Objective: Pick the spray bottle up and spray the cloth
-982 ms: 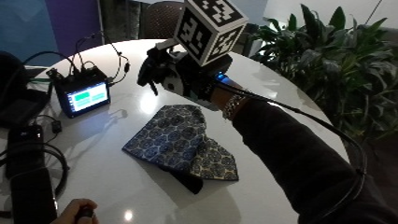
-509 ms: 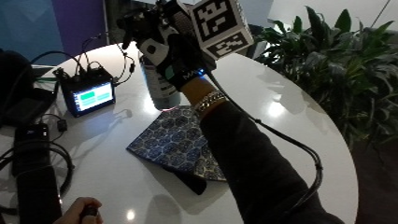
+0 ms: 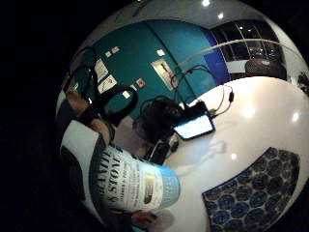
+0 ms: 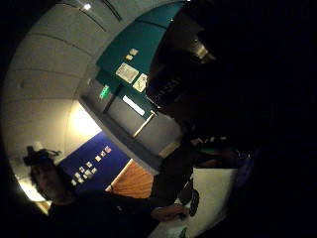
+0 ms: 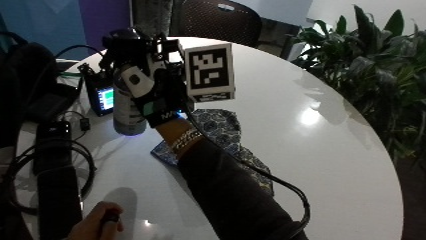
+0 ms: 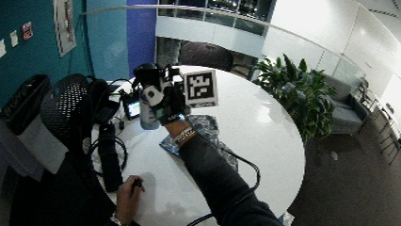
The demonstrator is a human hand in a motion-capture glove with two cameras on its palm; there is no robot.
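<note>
Gloved right hand (image 5: 148, 82) raised over the far left part of the white round table (image 5: 319, 145), fingers wrapped round the spray bottle (image 5: 128, 107), clamped near its top. Bottle upright, long axis vertical, dark head up at the hand, base down toward the tabletop; cannot tell whether the base touches the table or hangs just above it. Which way the nozzle faces cannot be told either, hidden by the glove. In the little-finger-side palm view, printed label of the bottle (image 3: 130, 183) close to the palm, with the table beyond it. Thumb-side palm view mostly dark, showing nothing of the bottle clearly.

Blue patterned cloth (image 5: 223, 137) flat on the table, just beside the bottle on the side toward the plant, partly hidden under the dark sleeve and wrist. Small device with a lit screen (image 5: 103, 97) standing just behind the bottle, cables around it. Bare left hand (image 5: 100, 225) resting at the near edge, holding a small dark object. Leafy plant (image 5: 373, 65) beyond the table's far side.
</note>
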